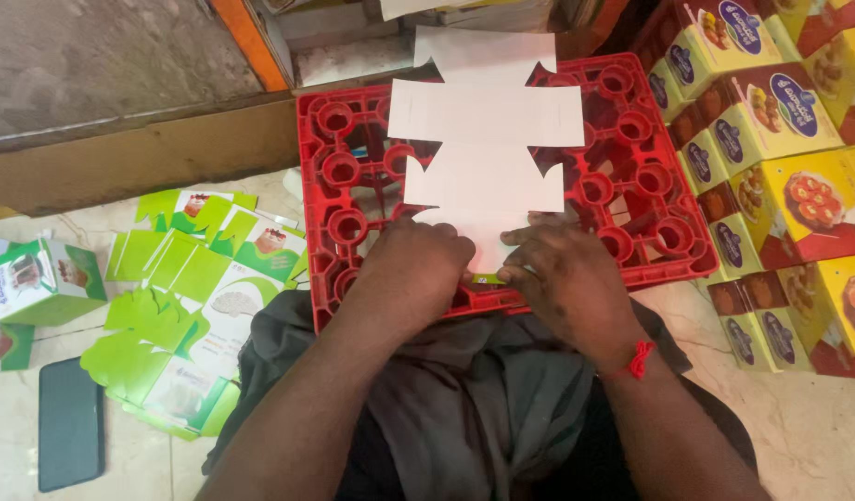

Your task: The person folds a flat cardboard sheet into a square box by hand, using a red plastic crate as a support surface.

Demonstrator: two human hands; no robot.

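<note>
Lengthwise, white carton blank (486,148) runs away from both hands (418,269) (562,274) over crate (650,199).

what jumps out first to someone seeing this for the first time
A bright red plastic crate sits mid-frame with a flat white die-cut carton blank lying on it, both hands, left and right, pressing its near edge. Yellow-and-red boxes are stacked at right; flat green cartons are strewn at left.

Pale marble floor (817,427) spans the lower frame; a grey concrete slab (93,56) fills the upper left, edged by a brown cardboard strip (140,158).
</note>
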